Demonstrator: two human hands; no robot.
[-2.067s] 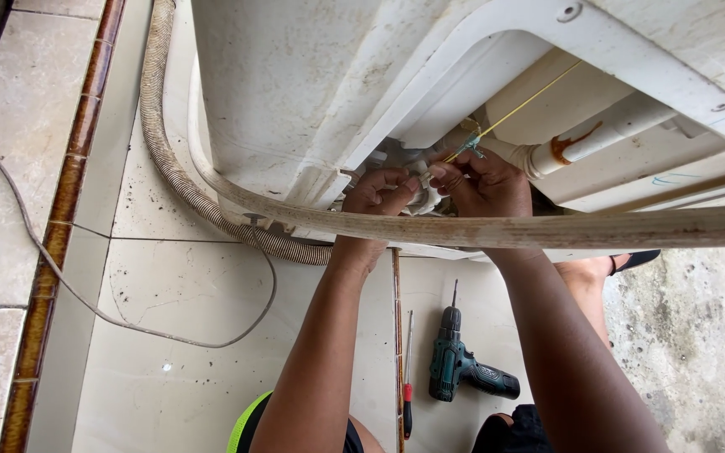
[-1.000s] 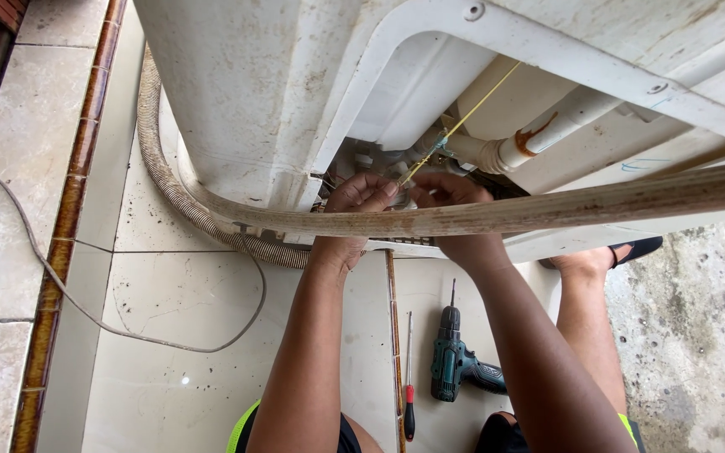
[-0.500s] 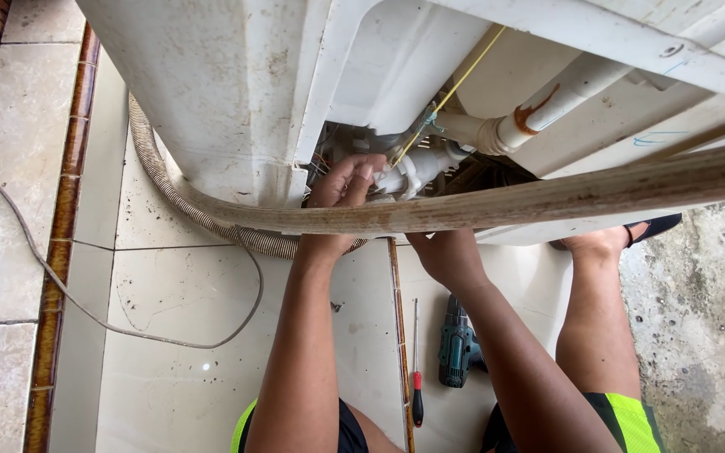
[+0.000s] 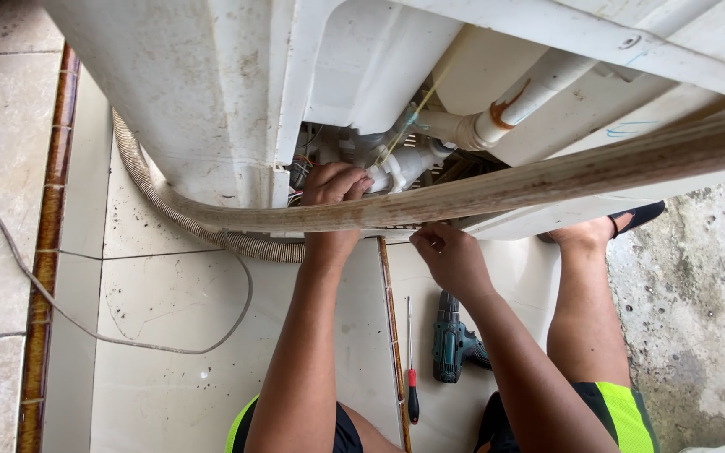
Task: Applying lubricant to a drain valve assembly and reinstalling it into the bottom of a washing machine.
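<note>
Left hand is up inside the opening in the underside of the white machine, fingers curled shut around a white plastic fitting in there, knuckles facing the camera. That fitting sits right against the hand, next to a tangle of small wires at the edge of the opening, and it joins onto a white pipe that runs up and to the right, with an orange smear at its joint. A thin yellow cord crosses just above the fitting.

Right hand is lower, out of the opening, just below the machine's bottom edge. Its fingers are bent in, tips pinched together; whether there is anything small between them, I cannot tell. A worn brownish hose cuts across in front of both forearms, and a ribbed grey hose curves down the left side of the machine to the floor.

Down on the pale tiles, between the arms, lies a screwdriver with a red and black handle, and just beside it a dark green cordless drill. A thin grey cable loops over the tiles to the left. The person's foot, in a black sandal, is planted at the right, near rough concrete.
</note>
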